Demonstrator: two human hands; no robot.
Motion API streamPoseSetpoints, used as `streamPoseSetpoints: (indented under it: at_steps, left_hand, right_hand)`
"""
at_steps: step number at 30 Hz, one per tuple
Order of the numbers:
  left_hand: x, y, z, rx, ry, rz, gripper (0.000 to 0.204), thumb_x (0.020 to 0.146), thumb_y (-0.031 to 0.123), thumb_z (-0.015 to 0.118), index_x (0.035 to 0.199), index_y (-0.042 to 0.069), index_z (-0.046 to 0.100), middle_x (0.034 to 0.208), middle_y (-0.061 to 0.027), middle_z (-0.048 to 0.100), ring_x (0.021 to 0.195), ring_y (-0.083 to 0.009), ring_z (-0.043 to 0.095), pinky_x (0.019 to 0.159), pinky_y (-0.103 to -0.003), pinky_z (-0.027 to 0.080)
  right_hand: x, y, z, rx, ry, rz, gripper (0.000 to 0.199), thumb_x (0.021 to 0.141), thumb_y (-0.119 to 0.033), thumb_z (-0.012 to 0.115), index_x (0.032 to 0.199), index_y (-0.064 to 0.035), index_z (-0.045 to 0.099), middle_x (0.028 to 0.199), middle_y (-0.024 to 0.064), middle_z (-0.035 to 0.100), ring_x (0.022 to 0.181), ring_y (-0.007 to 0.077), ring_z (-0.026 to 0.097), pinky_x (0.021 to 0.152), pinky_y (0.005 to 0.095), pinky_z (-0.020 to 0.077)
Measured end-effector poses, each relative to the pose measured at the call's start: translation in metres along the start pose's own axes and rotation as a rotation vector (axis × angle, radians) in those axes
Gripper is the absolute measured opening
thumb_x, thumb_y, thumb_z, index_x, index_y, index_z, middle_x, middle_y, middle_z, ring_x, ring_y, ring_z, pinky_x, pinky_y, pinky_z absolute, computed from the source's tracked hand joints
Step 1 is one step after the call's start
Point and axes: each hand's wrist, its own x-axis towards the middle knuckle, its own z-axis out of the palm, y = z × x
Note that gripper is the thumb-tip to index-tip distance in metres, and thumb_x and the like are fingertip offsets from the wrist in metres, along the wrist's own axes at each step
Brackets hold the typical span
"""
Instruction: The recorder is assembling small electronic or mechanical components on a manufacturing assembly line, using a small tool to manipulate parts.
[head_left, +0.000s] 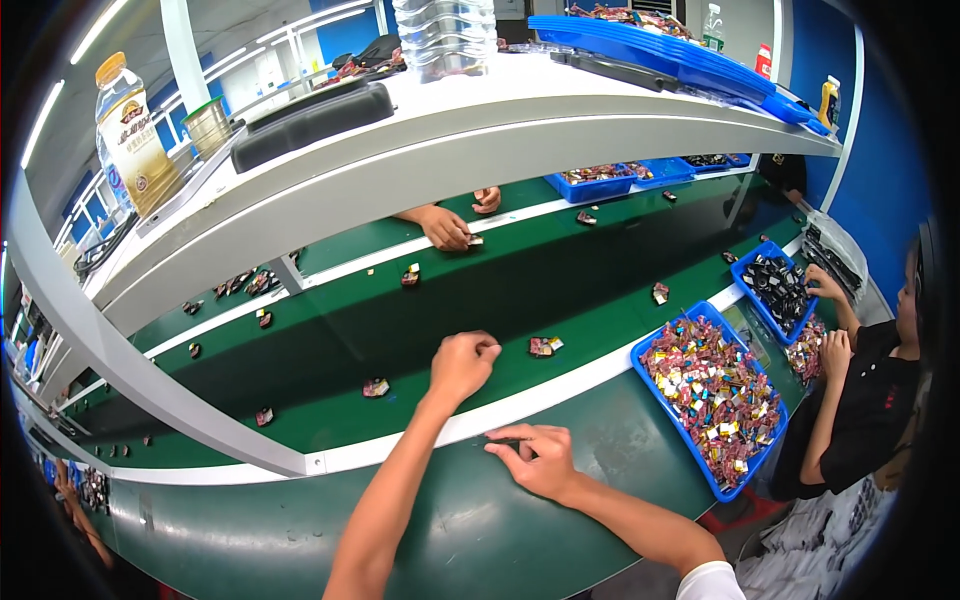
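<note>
Green belt [330, 340]: left hand [462, 364] fisted; right hand [535, 458] flat beside blue tray [672, 408].

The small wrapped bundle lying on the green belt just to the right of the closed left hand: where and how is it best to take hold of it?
Probably pinch the wrapped bundle across its short sides, coming from above. It lies flat and alone on the green belt, so nothing blocks a downward reach. The left hand is closest, beside it but apart; the right hand rests on the table edge. Its exact shape is too small to tell.
</note>
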Motion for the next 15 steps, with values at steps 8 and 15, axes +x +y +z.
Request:
streamPoseSetpoints:
  at_steps: [8,15]
  left_hand:
    - [0.034,0.013,0.047,-0.099,-0.115,-0.201,0.026,0.088,0.023,0.073,0.084,-0.002,0.071,0.068,-0.0085,0.07,0.05,-0.018,0.067,0.048,-0.031,0.054]
    - [0.031,-0.003,0.048,0.098,0.023,-0.079,0.028,0.085,0.024,0.077,0.078,-0.001,0.068,0.069,-0.0092,0.07,0.049,-0.0165,0.065,0.043,-0.028,0.051]
  right_hand:
    - [-0.001,0.002,0.003,0.0,0.001,-0.034,0.02,0.074,-0.008,0.086,0.091,-0.0097,0.077,0.046,-0.0008,0.047,0.037,0.01,0.041,0.043,0.0257,0.0345]
    - [0.001,-0.001,0.007,0.025,-0.003,-0.036,0.018,0.074,-0.008,0.086,0.089,-0.0094,0.076,0.046,-0.0015,0.047,0.036,0.0093,0.04,0.043,0.0256,0.0337]
